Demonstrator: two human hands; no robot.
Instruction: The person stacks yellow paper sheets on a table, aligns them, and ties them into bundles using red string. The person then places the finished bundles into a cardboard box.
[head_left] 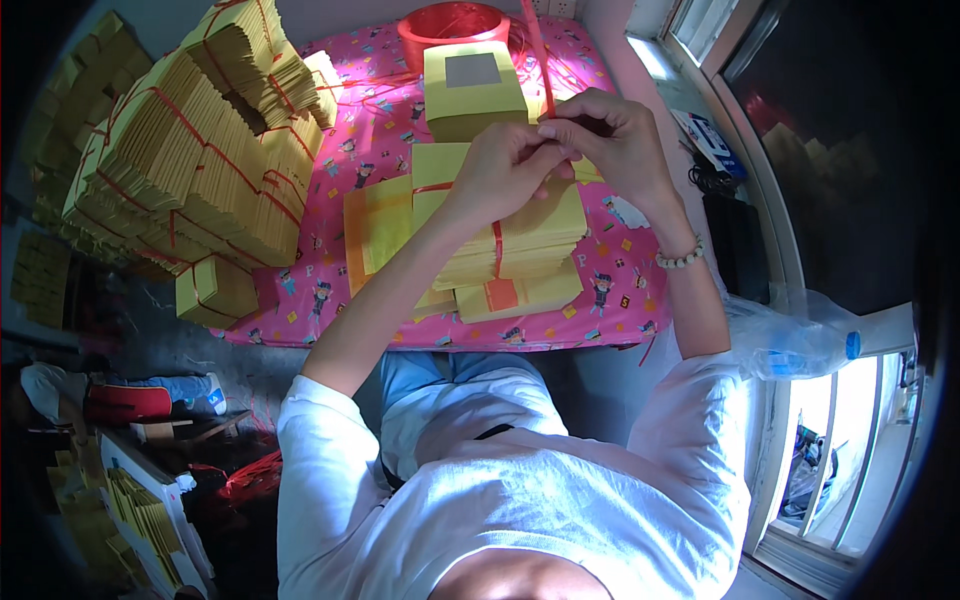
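Pinching red strap [541, 65], right hand [615, 140] close against left hand [510, 168]; left fingers curled, cannot tell what they grip; tied paper stack [540, 245] beneath both hands

Two hands are meeting over a red-tied stack of yellow paper.
The right hand [622, 140] is pinching a red ribbon [537, 55] as the left hand [500, 170] is pressing close beside it, its grip partly hidden; beneath them the stack of yellow paper [540, 250] is sitting on a pink patterned cloth [335, 235]. A red basin [413, 42] is standing behind, red-tied paper bundles [145, 160] are piling high at left, and a beaded bracelet [681, 261] is circling the right wrist.
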